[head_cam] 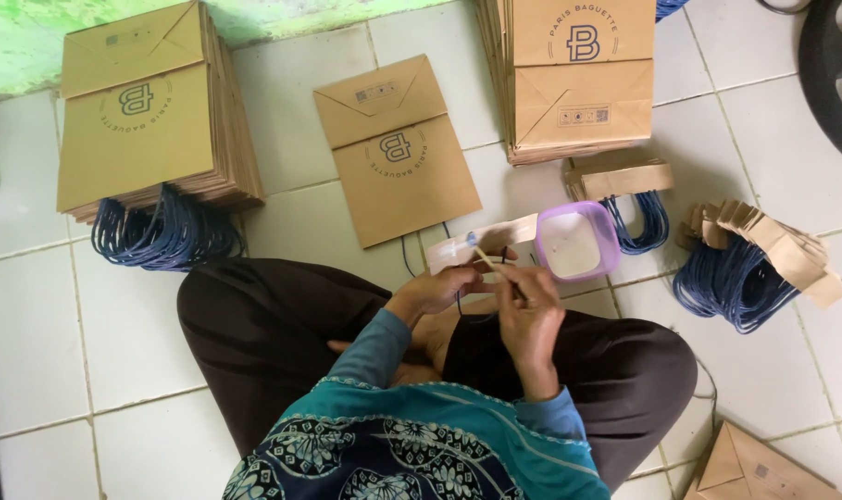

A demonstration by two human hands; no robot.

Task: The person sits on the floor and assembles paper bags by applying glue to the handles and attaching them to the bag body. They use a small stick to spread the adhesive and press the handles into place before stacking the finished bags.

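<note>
My left hand grips a brown paper strip with a blue cord handle, holding it over my lap. My right hand pinches a thin wooden stick whose tip touches the strip. A small purple tub holding white paste sits on the floor just beyond my right hand. A single flat brown paper bag lies on the tiles ahead of my hands.
A tall stack of finished brown bags with blue cord handles stands at the left, another stack at the top right. Bundles of handle strips with blue cords lie at the right. One more bag lies at the bottom right.
</note>
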